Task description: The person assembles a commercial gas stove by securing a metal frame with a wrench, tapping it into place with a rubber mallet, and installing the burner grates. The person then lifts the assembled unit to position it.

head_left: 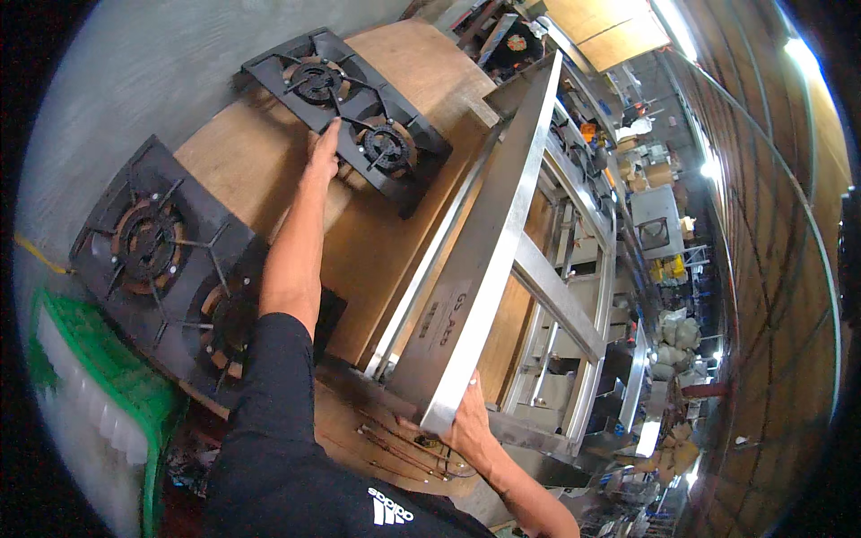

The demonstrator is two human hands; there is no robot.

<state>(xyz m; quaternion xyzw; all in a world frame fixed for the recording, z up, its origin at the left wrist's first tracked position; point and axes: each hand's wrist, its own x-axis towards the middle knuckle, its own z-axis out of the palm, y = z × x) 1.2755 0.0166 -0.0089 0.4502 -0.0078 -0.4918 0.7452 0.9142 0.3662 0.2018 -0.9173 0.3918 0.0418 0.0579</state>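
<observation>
My left hand (325, 154) is closed on the near edge of a black two-burner stove top (352, 124), which sits tilted on a wooden surface ahead of me. One finger lies along the top of its rim, while the rest of the grip is partly hidden. With my right hand (470, 420) I hold the near corner of a long stainless steel frame (491, 260) that has crossbars and open bays. Part of that hand's fingers is hidden by the metal. A second black two-burner stove top (193, 238) lies at the left, beside my left forearm.
A brown wooden board (421, 63) reaches back along the grey wall (179, 63). At the lower left is a green plastic crate (157, 426) with whitish contents. Thin metal rods (399, 453) lie near my body. A person (518, 47) is at the far end.
</observation>
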